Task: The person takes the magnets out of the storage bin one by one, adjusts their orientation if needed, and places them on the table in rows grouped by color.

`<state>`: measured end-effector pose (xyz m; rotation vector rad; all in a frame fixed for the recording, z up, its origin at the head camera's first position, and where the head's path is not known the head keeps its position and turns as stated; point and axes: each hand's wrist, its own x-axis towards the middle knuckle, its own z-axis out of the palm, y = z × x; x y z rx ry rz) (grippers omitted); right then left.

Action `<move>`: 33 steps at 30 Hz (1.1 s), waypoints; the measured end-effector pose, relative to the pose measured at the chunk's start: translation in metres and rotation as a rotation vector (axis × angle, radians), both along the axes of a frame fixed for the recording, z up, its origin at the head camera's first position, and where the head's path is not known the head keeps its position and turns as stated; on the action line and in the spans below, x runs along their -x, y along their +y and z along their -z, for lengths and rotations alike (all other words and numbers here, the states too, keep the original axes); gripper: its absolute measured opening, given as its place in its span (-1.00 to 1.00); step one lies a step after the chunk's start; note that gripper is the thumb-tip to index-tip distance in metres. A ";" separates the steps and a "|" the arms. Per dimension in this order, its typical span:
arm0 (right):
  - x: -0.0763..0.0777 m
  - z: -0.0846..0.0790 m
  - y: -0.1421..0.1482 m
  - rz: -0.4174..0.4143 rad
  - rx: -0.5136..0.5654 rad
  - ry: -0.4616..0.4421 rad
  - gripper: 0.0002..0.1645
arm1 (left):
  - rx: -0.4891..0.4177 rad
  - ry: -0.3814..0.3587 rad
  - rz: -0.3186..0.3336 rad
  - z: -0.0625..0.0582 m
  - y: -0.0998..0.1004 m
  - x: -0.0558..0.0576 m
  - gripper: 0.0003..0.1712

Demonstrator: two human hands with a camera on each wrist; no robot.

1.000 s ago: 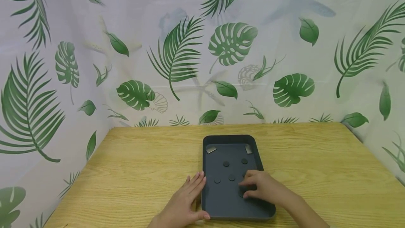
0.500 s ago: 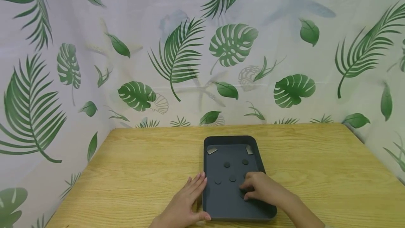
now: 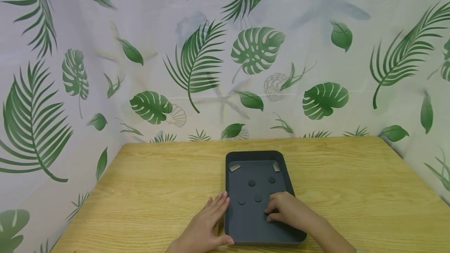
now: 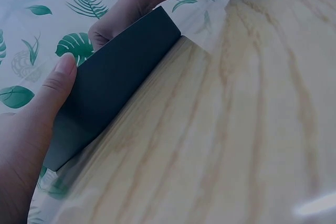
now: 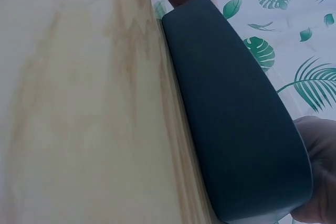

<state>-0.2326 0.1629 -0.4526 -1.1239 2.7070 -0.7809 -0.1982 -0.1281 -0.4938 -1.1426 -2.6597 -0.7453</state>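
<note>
four discs (image 3: 258, 198) lie uncovered in a dark tray (image 3: 253, 232)

the tray sits on the surface (image 3: 158, 179), its short side toward the person. the left hand (image 3: 205, 221) is spread along its left side: straight fingers side by side against the wall, thumb set apart at the near corner. in the left wrist view that thumb touches the wall's top edge. the right hand (image 3: 293, 212) reaches over the right wall, fingers bent, thumb and fingertips pinching a fifth disc (image 3: 266, 217), mostly hidden under them, right of the tray's middle.

the four uncovered discs are well apart from one another, just beyond and left of the right hand. two metal plates lie at the far end, the left plate (image 3: 234, 167) and the right plate (image 3: 276, 166), one near each corner. behind the surface hangs a leaf-print cloth (image 3: 140, 69).
</note>
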 end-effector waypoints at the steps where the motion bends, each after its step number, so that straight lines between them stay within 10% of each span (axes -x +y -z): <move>1: 0.000 0.000 -0.001 0.004 0.001 -0.001 -0.82 | 0.002 0.002 -0.001 0.000 0.000 0.000 0.09; 33: -0.003 0.003 -0.002 -0.017 0.029 -0.057 -0.86 | -0.015 -0.021 -0.006 -0.002 0.001 -0.002 0.08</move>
